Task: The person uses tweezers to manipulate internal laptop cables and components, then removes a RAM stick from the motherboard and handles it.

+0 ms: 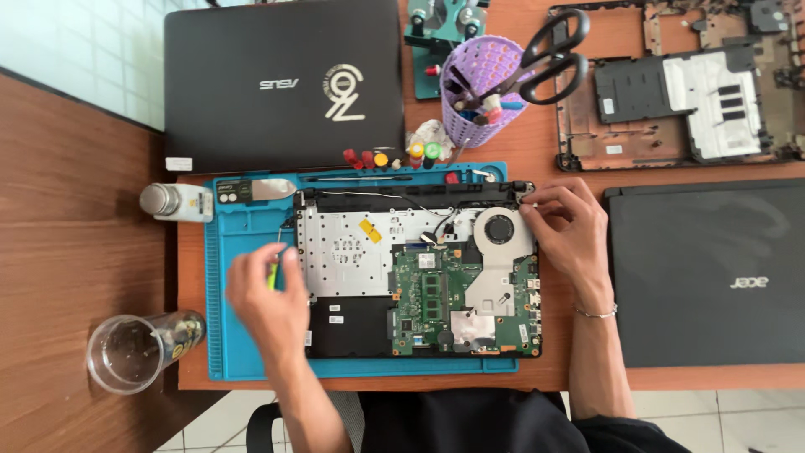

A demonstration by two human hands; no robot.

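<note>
An opened laptop base [352, 252] lies on a blue work mat [239, 226], showing a silver metal plate, a green circuit board [432, 294] and a round fan [501, 228]. My left hand [267, 295] rests at the base's left edge, closed around a small green-handled tool [273, 273]. My right hand [566, 226] is at the upper right corner of the base, fingertips touching the hinge area beside the fan; whether it holds anything is hidden.
A closed black laptop [281, 80] lies behind the mat, another [704, 268] to the right, a stripped laptop shell [679, 80] at the back right. A purple holder [485, 88] carries scissors [553, 54]. A clear cup [134, 352] and small bottle [176, 201] stand left.
</note>
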